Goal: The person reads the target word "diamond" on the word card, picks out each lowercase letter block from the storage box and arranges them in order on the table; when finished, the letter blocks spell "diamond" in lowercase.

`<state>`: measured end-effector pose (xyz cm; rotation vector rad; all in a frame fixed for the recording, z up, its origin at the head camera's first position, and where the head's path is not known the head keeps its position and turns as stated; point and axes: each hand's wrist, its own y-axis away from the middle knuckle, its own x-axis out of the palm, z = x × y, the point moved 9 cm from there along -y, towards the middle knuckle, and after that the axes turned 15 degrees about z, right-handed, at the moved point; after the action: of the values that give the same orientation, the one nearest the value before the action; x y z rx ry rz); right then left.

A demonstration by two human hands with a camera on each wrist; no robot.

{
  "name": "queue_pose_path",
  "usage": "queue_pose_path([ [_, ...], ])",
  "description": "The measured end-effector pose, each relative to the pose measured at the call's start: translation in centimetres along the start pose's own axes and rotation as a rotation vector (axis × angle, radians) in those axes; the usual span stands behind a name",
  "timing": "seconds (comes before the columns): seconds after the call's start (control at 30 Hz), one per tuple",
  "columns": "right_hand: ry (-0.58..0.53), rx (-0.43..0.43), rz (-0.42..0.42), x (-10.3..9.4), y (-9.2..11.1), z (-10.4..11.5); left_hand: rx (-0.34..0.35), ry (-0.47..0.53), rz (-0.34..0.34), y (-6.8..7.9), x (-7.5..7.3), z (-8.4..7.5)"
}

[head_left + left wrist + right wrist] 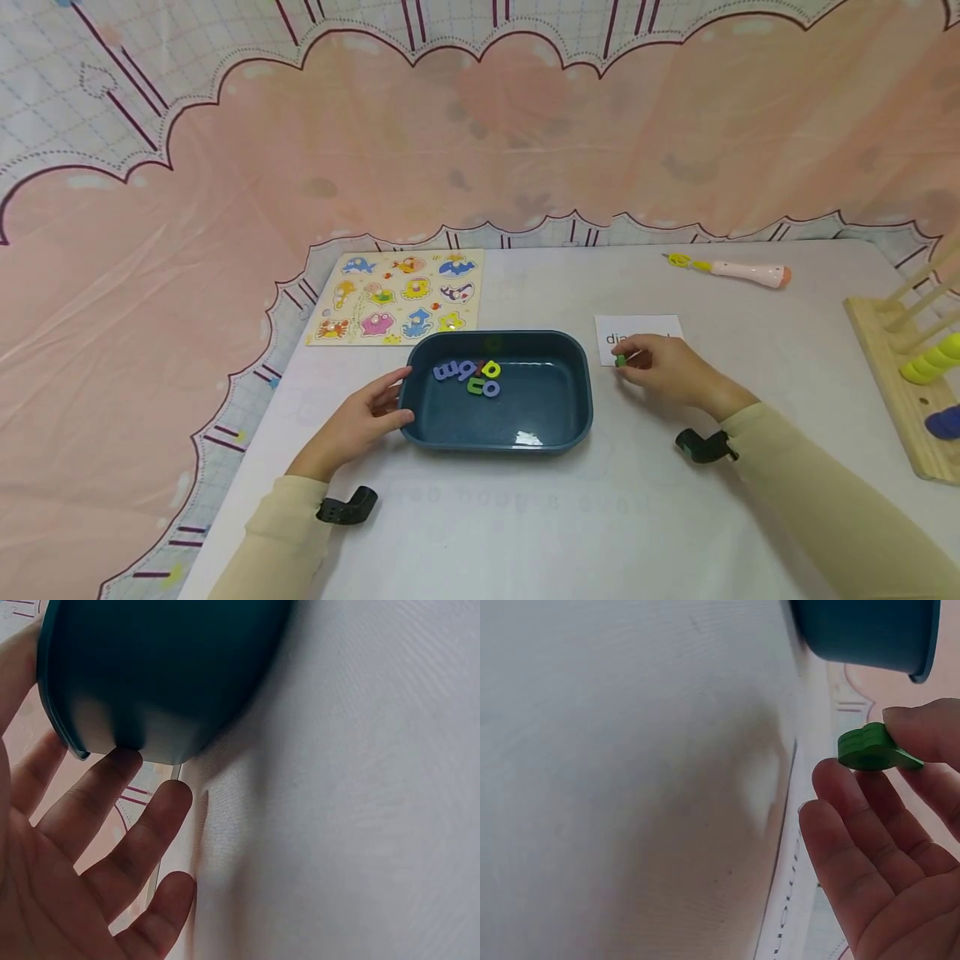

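A dark teal tray (555,400) stands on the white table and holds several letters (467,371) in purple, green, yellow and red. At its left end rests my left hand (366,419), thumb and forefinger on the rim. In the left wrist view the other fingers (135,851) are spread, some fingertips right at the tray's wall (150,682). Right of the tray, my right hand (671,371) pinches a small green letter (871,748) between thumb and forefinger. That hand hangs over a white card (645,325) with printed text and hides part of the word.
Behind the tray lies a sea-animal puzzle board (352,302). A pink-handled tool with a yellow end (750,272) is at the back right. On the right edge stands a wooden peg rack (885,392) with yellow and blue pieces. A patterned curtain (525,142) hangs behind.
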<state>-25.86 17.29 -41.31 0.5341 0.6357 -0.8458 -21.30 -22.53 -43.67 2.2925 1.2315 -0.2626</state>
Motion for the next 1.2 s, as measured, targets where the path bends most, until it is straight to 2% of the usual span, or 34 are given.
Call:
queue_pose_path([
  [0.67,0.005,0.010,0.027,1.1,-0.3,-0.5,0.005,-0.007,0.000,-0.1,-0.1,0.2],
  [0.97,0.017,0.044,0.042,1.0,-0.3,-0.8,0.013,-0.006,0.004,-0.1,0.0,0.1],
  [1.2,0.036,0.051,0.019,0.4,-0.2,-0.7,0.013,0.003,0.008,-0.1,0.0,0.2],
])
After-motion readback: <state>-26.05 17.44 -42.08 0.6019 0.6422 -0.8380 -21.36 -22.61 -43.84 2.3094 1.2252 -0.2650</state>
